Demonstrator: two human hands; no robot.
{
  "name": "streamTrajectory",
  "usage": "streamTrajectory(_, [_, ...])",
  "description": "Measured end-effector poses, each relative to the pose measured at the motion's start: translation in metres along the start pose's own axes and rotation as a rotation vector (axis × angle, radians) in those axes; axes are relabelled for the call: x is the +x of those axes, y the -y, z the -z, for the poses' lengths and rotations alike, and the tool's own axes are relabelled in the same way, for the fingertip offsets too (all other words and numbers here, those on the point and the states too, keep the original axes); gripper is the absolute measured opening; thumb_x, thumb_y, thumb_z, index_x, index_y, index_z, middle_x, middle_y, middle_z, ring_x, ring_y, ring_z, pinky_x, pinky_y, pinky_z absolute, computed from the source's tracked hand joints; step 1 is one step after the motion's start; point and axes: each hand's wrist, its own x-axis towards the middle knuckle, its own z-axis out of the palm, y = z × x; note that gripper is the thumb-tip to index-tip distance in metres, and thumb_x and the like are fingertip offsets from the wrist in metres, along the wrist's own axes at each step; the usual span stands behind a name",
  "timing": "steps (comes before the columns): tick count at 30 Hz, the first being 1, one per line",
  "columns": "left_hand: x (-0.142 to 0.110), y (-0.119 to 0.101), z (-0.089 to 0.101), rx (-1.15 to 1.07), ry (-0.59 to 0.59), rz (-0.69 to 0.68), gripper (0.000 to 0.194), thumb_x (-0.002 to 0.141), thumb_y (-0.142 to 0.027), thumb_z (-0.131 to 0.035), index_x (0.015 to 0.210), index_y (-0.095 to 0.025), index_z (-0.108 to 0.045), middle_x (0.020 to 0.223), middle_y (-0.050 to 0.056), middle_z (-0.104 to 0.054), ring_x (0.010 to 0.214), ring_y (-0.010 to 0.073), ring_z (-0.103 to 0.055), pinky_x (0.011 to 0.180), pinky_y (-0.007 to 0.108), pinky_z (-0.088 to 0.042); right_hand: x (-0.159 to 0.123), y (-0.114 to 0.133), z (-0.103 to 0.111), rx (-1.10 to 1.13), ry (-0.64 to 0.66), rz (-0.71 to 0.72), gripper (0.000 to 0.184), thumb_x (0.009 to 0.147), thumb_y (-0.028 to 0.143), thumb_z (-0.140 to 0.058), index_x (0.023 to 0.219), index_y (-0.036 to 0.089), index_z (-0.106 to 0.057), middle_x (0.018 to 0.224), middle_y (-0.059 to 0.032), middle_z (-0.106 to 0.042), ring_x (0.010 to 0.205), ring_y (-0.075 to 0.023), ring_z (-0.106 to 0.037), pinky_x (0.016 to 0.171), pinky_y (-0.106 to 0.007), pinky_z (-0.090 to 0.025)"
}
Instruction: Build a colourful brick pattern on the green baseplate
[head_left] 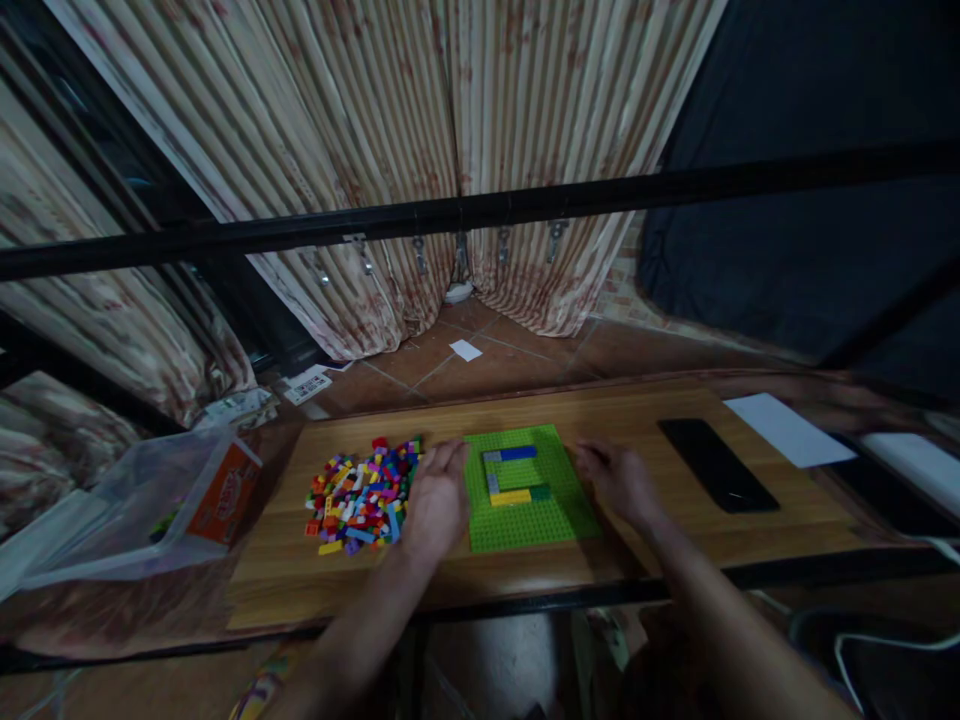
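A green studded baseplate (495,530) lies on the wooden table between my two hands. On it, toy bricks form a three-sided outline open to the right: a blue brick (519,453) and grey bricks (492,484) at the top and left, with a yellow brick (511,497) and a dark green brick (540,492) along the bottom. My left hand (437,500) rests palm down at the plate's left edge, its fingers loosely apart. Beside the right edge, my right hand (611,478) has its fingers curled into a pinch; whatever is between them is hidden.
A heap of mixed toy bricks (360,500) spreads left of my left hand. Farther left stands a clear plastic box (150,510) with an orange label. A black phone (718,465) and a white sheet (784,428) lie to the right. A black bar (420,213) crosses beyond the table.
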Motion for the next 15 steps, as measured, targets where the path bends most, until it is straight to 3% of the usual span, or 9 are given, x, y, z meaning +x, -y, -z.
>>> streamTrajectory(3, [0.01, 0.037, 0.015, -0.06, -0.179, 0.159, 0.04, 0.082, -0.007, -0.04, 0.116, -0.013, -0.061, 0.116, 0.012, -0.065, 0.108, 0.0235, -0.059, 0.1, 0.043, -0.046, 0.004, 0.009, 0.001, -0.026, -0.001, -0.005, 0.036, 0.083, 0.041, -0.051, 0.095, 0.015, -0.072, 0.084, -0.0092, -0.075, 0.075, -0.0232, -0.069, 0.068, -0.033, -0.053])
streamTrajectory(7, [0.011, 0.078, 0.019, -0.196, -0.271, 0.349, 0.033, 0.085, -0.019, -0.046, 0.111, -0.015, -0.064, 0.113, 0.011, -0.067, 0.11, 0.0239, -0.061, 0.1, 0.041, -0.046, 0.011, 0.013, -0.005, -0.049, 0.017, 0.03, 0.035, 0.083, 0.042, -0.051, 0.096, 0.016, -0.071, 0.092, -0.0088, -0.074, 0.081, -0.023, -0.069, 0.075, -0.033, -0.053])
streamTrajectory(11, [0.004, 0.102, 0.023, -0.373, -0.303, 0.521, 0.03, 0.083, -0.023, -0.05, 0.106, -0.013, -0.067, 0.11, 0.011, -0.07, 0.104, 0.0221, -0.064, 0.097, 0.037, -0.048, 0.013, 0.012, -0.016, -0.106, 0.013, 0.038, 0.035, 0.084, 0.043, -0.051, 0.097, 0.018, -0.071, 0.089, -0.0083, -0.074, 0.077, -0.0224, -0.068, 0.072, -0.033, -0.053])
streamTrajectory(15, [-0.002, 0.116, 0.041, -0.464, -0.402, 0.616, 0.03, 0.082, -0.024, -0.052, 0.104, -0.012, -0.068, 0.104, 0.01, -0.072, 0.096, 0.0196, -0.067, 0.091, 0.032, -0.051, 0.0, 0.021, -0.035, -0.123, 0.052, 0.107, 0.032, 0.083, 0.044, -0.053, 0.094, 0.021, -0.071, 0.092, -0.0079, -0.074, 0.08, -0.0239, -0.069, 0.074, -0.035, -0.054])
